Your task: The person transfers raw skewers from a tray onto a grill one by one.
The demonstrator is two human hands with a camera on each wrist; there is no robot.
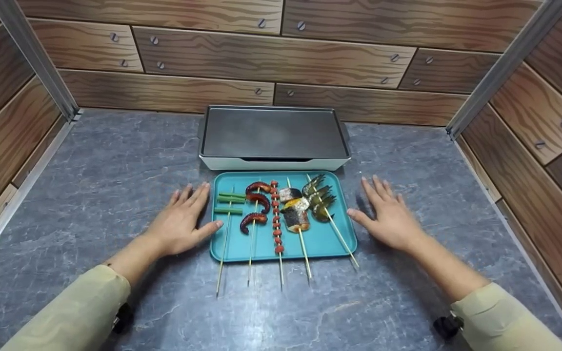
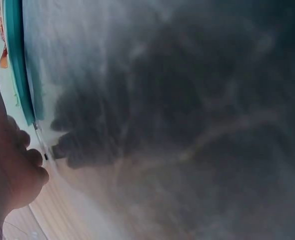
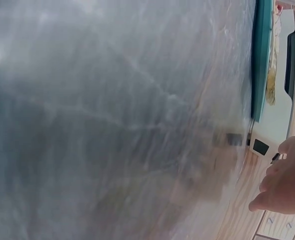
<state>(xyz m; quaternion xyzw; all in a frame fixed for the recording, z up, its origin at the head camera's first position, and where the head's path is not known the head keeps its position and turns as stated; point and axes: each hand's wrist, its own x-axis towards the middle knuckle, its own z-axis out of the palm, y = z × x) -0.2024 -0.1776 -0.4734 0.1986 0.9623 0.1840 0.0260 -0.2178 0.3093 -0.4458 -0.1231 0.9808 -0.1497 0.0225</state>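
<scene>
Teal tray [image 1: 242, 256], set on the counter [image 1: 178, 312] between the two hands; five skewers lie across it, sticks overhanging the front rim. Flat-topped griddle [image 1: 273, 131] stands just behind, between tray and back wall. Left hand [image 1: 181, 222] and right hand [image 1: 388, 214]: both released, fingers extended, one at each side of the tray. Left thumb overlaps the rim in the head view; right thumb tip is at the opposite edge. Contact: cannot tell for either.

Surface: grey, marbled, pale veins, glossy reflections. Plank-patterned panels [image 1: 271, 53] with printed screw heads enclose three sides; metal posts [image 1: 37, 56] mark the back corners.

Skewer loads, left to right: straight green stalks [image 1: 230, 211]; curled, glazed tentacles [image 1: 255, 218]; small red beads [image 1: 276, 225]; silver-skinned fish chunks [image 1: 296, 220]; dark, ragged fan-shaped pieces [image 1: 322, 210]. Griddle: matte dark plate, pale body.
</scene>
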